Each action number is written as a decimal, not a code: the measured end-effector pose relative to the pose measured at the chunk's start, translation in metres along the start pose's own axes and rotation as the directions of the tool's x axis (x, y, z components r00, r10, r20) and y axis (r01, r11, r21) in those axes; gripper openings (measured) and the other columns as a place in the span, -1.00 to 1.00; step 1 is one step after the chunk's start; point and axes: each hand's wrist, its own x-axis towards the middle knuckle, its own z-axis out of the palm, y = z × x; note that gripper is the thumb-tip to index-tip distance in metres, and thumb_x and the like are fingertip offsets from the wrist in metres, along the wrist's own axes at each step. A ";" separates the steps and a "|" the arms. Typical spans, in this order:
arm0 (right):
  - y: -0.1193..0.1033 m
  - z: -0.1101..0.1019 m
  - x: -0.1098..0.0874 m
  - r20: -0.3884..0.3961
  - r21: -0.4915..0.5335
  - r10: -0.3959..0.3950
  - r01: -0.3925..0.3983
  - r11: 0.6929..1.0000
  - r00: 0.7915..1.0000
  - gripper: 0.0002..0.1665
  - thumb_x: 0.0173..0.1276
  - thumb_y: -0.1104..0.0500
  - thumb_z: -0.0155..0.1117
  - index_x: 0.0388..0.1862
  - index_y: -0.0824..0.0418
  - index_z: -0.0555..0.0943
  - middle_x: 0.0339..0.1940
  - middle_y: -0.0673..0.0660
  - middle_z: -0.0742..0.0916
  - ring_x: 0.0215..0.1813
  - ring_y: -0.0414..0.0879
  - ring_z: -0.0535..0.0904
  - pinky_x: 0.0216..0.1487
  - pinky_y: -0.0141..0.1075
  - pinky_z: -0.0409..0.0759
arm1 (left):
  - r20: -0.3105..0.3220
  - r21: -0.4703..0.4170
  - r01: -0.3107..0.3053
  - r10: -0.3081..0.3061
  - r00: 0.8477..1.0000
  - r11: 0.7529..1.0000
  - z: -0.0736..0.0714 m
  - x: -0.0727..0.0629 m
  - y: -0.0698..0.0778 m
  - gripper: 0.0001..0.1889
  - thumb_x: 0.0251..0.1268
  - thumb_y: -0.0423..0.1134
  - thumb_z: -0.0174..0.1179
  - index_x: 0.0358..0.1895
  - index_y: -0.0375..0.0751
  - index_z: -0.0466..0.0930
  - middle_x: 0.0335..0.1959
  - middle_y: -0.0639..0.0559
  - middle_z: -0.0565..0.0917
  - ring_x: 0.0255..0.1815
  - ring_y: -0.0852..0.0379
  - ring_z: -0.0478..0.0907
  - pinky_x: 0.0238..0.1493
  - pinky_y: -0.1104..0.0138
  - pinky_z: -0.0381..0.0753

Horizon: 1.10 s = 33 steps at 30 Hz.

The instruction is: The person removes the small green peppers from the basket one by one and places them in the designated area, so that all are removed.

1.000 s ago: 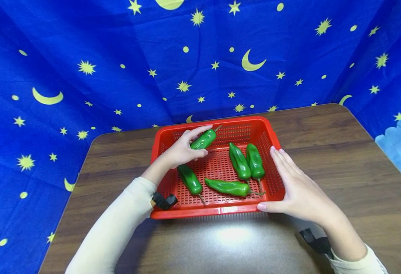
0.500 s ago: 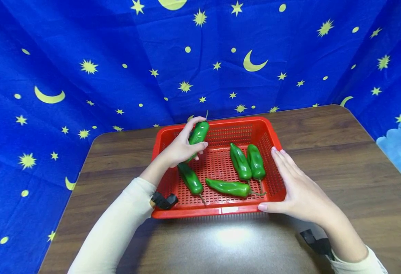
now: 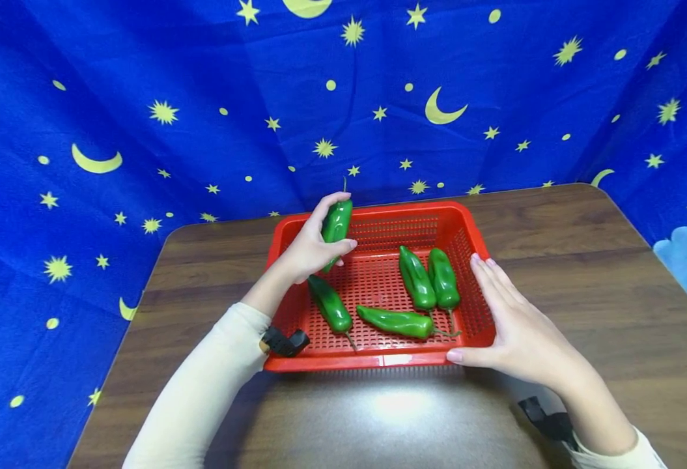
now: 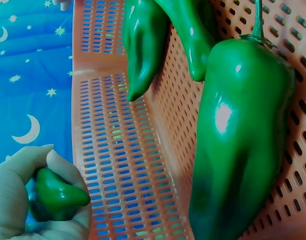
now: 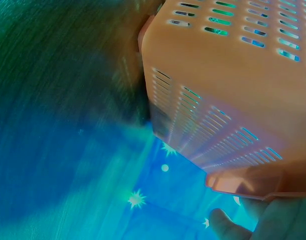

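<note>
My left hand (image 3: 310, 246) grips a green pepper (image 3: 337, 221) over the back left of a red plastic basket (image 3: 372, 358), its stem pointing up and away. In the left wrist view the curled fingers wrap round that pepper (image 4: 58, 195), whose tip shows. Below the hand, another green pepper (image 3: 331, 305) lies on the basket floor. One pepper (image 3: 398, 322) lies crosswise near the front wall; two peppers, a left one (image 3: 418, 280) and a right one (image 3: 443, 280), lie side by side at the right. My right hand (image 3: 525, 332) rests with extended fingers against the basket's front right corner.
The basket stands on a brown wooden table (image 3: 577, 260). Behind the table hangs a blue cloth (image 3: 284, 78) with yellow stars and moons. A black wrist strap (image 3: 284, 342) at the left wrist overlaps the basket's front left corner.
The held pepper has turned from slanting right to nearly upright, its stem now pointing up, and has risen slightly with my left hand. My right hand stays at the basket's corner.
</note>
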 end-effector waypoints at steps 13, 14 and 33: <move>-0.001 -0.001 -0.002 -0.009 0.014 -0.017 0.017 1.000 1.000 0.57 -0.08 -0.46 0.49 0.66 -0.01 -0.26 0.68 0.11 -0.06 0.68 0.06 -0.17 0.32 0.38 0.27 | -0.089 -0.087 0.003 -0.010 0.996 0.996 -0.006 -0.004 0.007 0.03 0.12 -0.58 0.34 0.44 0.56 0.10 0.42 -0.08 0.18 -0.16 -0.13 0.61 -0.30 0.10 0.75; -0.001 -0.002 -0.001 -0.007 0.013 -0.016 0.016 1.000 1.000 0.57 -0.08 -0.47 0.49 0.66 -0.01 -0.26 0.68 0.11 -0.06 0.68 0.07 -0.17 0.32 0.38 0.27 | -0.091 -0.085 0.003 -0.011 0.996 0.996 -0.008 -0.004 0.007 0.03 0.12 -0.57 0.34 0.43 0.56 0.09 0.42 -0.08 0.18 -0.15 -0.13 0.60 -0.27 0.06 0.75; -0.001 0.000 -0.001 -0.010 0.018 -0.025 0.026 1.000 1.000 0.57 -0.08 -0.46 0.50 0.66 0.00 -0.26 0.68 0.14 -0.05 0.68 0.07 -0.17 0.33 0.37 0.25 | -0.131 -0.037 -0.039 0.034 0.991 0.999 -0.035 -0.027 0.031 0.07 0.08 -0.58 0.35 0.48 0.48 0.02 0.37 -0.13 0.20 -0.09 -0.11 0.53 -0.26 0.11 0.74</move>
